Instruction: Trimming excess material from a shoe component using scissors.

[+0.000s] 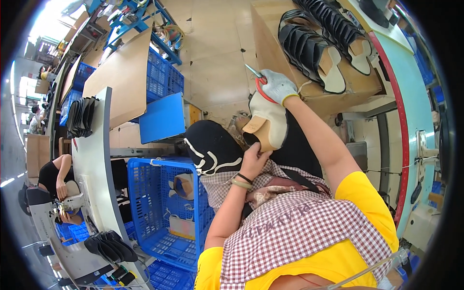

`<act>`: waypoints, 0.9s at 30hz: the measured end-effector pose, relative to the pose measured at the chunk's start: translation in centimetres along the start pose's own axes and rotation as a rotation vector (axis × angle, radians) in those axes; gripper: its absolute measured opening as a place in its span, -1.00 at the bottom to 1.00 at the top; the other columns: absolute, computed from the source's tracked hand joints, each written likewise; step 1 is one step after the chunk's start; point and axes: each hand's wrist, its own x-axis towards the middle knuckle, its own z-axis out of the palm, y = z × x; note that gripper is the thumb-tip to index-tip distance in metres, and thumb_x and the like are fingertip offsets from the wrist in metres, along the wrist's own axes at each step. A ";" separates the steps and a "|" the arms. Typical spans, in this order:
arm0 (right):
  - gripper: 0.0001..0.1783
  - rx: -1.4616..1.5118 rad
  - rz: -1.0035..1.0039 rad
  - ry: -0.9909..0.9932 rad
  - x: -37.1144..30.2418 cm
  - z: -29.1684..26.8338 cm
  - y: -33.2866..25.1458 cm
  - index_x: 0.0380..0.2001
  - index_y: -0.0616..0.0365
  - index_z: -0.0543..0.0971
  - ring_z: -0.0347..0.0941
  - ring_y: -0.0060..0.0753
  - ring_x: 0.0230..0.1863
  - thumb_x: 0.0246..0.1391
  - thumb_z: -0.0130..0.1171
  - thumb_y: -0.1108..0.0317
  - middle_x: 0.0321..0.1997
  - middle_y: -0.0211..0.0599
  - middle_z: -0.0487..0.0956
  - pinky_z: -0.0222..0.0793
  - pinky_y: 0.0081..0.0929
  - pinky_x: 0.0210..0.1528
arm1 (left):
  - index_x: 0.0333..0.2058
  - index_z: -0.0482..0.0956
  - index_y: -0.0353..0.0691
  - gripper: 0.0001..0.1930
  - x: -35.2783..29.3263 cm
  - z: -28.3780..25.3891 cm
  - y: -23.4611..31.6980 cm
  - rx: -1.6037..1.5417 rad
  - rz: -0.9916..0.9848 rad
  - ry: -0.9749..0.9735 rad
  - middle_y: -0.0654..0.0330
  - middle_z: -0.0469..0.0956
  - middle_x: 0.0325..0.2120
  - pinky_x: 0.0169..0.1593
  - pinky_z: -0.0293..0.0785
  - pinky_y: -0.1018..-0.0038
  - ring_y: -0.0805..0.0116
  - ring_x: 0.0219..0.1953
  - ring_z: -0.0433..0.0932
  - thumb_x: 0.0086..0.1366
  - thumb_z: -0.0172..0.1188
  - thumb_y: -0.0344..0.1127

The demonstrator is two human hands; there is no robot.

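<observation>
My left hand (254, 162), bare with a bracelet at the wrist, pinches the near edge of a cream shoe upper (273, 121) with a tan lining and a dark edge. The shoe upper rests over my lap. At its far end, my right hand (280, 87) in a pale work glove is closed on a pair of scissors (253, 71) with red handles. The blades point away to the upper left, apart from the upper. Several narrow white strips (212, 162) lie across my dark-clothed left knee.
A blue plastic basket (134, 203) with a few pieces inside stands at my left. Rows of dark shoe uppers (309, 53) lie on a cardboard box (268, 38) at the far right. Beyond the left table (94, 150), another person's hands work at a sewing machine (48, 227).
</observation>
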 end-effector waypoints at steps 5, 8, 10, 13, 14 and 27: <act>-0.42 0.320 0.033 0.285 -2.2 0.8 1.6 -0.04 0.00 0.47 0.46 0.08 -0.05 -0.06 0.17 -0.12 -0.10 -0.05 0.55 0.35 -0.19 -0.02 | -0.46 0.44 -0.42 -0.70 0.4 -0.6 1.1 -0.183 -0.059 0.132 0.22 0.49 -0.58 -0.42 0.38 0.55 0.57 -0.50 0.41 0.11 0.33 -0.28; -0.37 0.416 -0.019 0.528 -4.4 1.2 2.9 0.03 0.07 0.45 0.50 -0.03 -0.08 -0.06 0.23 -0.06 -0.12 -0.03 0.56 0.37 -0.30 -0.02 | -0.46 0.48 -0.42 -0.70 0.4 -0.1 2.9 -0.193 -0.129 0.211 0.28 0.49 -0.59 -0.44 0.36 0.56 0.59 -0.53 0.41 0.11 0.34 -0.27; -0.39 0.492 0.007 0.542 -6.1 0.9 3.7 0.04 0.09 0.45 0.48 -0.29 -0.23 -0.05 0.26 0.03 -0.25 -0.18 0.56 0.38 -0.44 -0.15 | -0.46 0.52 -0.41 -0.70 0.5 0.2 3.1 -0.189 -0.181 0.296 0.32 0.50 -0.60 -0.46 0.37 0.55 0.58 -0.55 0.42 0.10 0.36 -0.25; -0.41 0.751 0.102 0.479 -8.5 -0.2 6.3 0.07 0.14 0.43 0.36 -0.72 -0.54 -0.03 0.27 0.17 -0.50 -0.45 0.50 0.32 -0.67 -0.48 | -0.51 0.51 -0.39 -0.67 1.2 -0.3 4.1 -0.241 -0.301 0.277 0.34 0.48 -0.64 -0.47 0.38 0.54 0.53 -0.59 0.42 0.08 0.38 -0.21; -0.40 0.681 0.148 0.340 -9.8 -0.9 7.0 0.10 0.15 0.41 0.35 -0.71 -0.57 -0.05 0.25 0.20 -0.51 -0.46 0.48 0.30 -0.67 -0.53 | -0.44 0.51 -0.38 -0.64 1.4 -0.5 5.0 -0.231 -0.405 0.262 0.28 0.48 -0.59 -0.46 0.39 0.52 0.48 -0.56 0.45 0.07 0.39 -0.17; -0.28 0.987 0.221 -0.418 -19.4 -4.8 6.8 0.19 0.22 0.30 0.36 -0.65 -0.58 -0.07 0.22 0.26 -0.53 -0.48 0.42 0.33 -0.66 -0.53 | -0.27 0.60 -0.26 -0.74 1.3 -2.9 6.5 0.812 0.827 0.162 0.15 0.50 -0.28 -0.33 0.44 0.40 0.19 -0.34 0.48 0.00 0.24 -0.58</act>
